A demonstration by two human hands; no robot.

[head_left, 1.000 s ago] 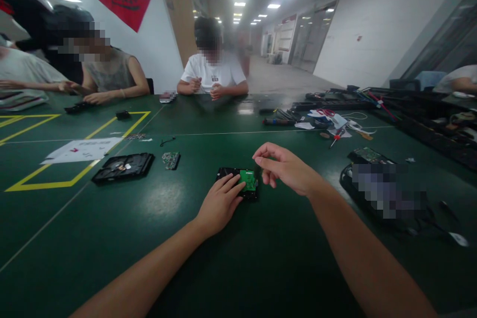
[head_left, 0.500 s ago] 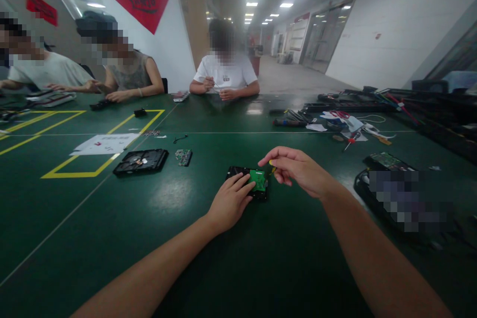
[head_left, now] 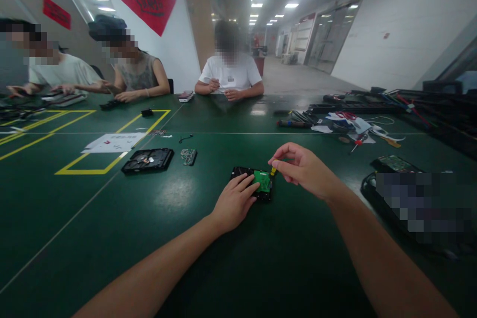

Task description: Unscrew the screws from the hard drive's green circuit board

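A black hard drive [head_left: 238,173] with a green circuit board [head_left: 264,180] on top lies on the green table [head_left: 231,258] in front of me. My left hand [head_left: 235,202] rests flat on the drive's near side, fingers stretched out and pressing on it. My right hand [head_left: 303,169] hovers just right of the drive, its fingers pinched on a small yellow-handled screwdriver [head_left: 273,170] whose tip points down at the board's right edge.
An opened hard drive [head_left: 148,160] and a loose circuit board [head_left: 189,156] lie to the left, beside a yellow-taped square with a paper sheet [head_left: 114,142]. Tools and cables [head_left: 346,126] clutter the right side. Three people sit along the far edge, working with their own hands.
The view has swung slightly left. My right hand has lowered and closed on the yellow screwdriver, bringing it to the board's right edge. My left hand stays on the drive.
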